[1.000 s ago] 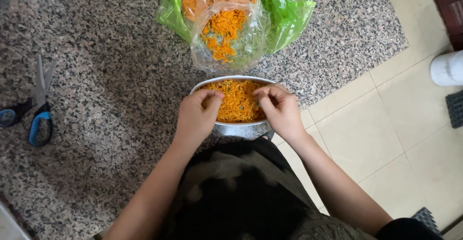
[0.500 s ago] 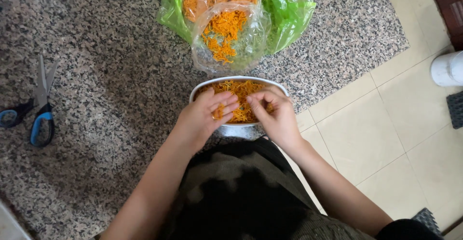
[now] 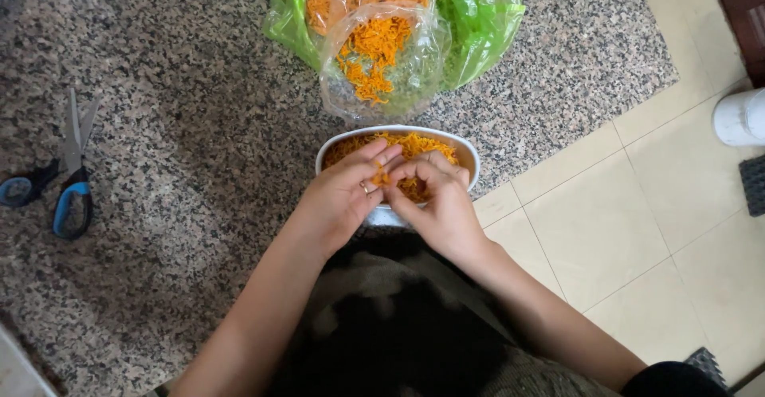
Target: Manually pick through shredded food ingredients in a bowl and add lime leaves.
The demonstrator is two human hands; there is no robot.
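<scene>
A metal bowl [image 3: 466,154] filled with orange shredded strands [image 3: 414,143] sits at the edge of the speckled granite counter [image 3: 183,150]. Both hands meet over the bowl's near side. My left hand [image 3: 343,194] has fingers stretched toward the middle, with a few strands against the fingertips. My right hand [image 3: 434,202] is curled, pinching a small clump of the strands. Just behind the bowl lies a clear plastic bag [image 3: 382,62] holding more orange strands, resting on a green plastic bag [image 3: 478,22].
Blue-handled scissors [image 3: 68,178] lie on the counter at the far left. Beige floor tiles [image 3: 637,229] show to the right, with a white round container [image 3: 741,118] and a dark mat [image 3: 753,182] at the right edge.
Both hands have drawn together from the bowl's sides to its near middle, and the fingers now pinch strands between them.
</scene>
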